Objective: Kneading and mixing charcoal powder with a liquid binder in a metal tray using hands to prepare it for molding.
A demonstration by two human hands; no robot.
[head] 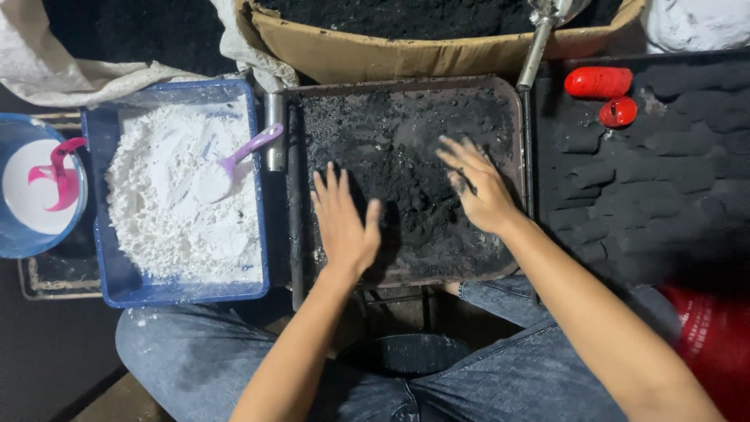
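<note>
Left hand: my left hand [342, 221] lies flat and spread, palm down, grasping nothing, resting on the near left part of the black powder [406, 168].
Right hand: my right hand [475, 185] is spread too, fingers loosely curved and dusted black, pressing into the powder and clenching nothing that I can see.
Black powder: it sits heaped between and under both my hands, darker and lumpier just by my right palm, thinner beyond my fingertips.
Tray: the dark metal tray [512, 101] holds the powder; its far rim lies past my fingertips and its near rim runs under my wrists.
Blue tub: just outside my left hand stands a blue plastic tub [109, 270] filled with white powder [176, 203], and a purple scoop [234, 160] lies in it.
Blue bucket: further out past the tub, a round blue bucket [16, 234] with a pink scoop [61, 173] inside.
Cardboard box: beyond my fingers, a cardboard box [375, 55] of more black stuff, with a metal handle [533, 55] leaning at its rim.
Black lumps: outside my right hand, rows of shaped black lumps [656, 180], with two red pieces [598, 82] at the far end.
Knees: my jeans [500, 367] show below both wrists.
</note>
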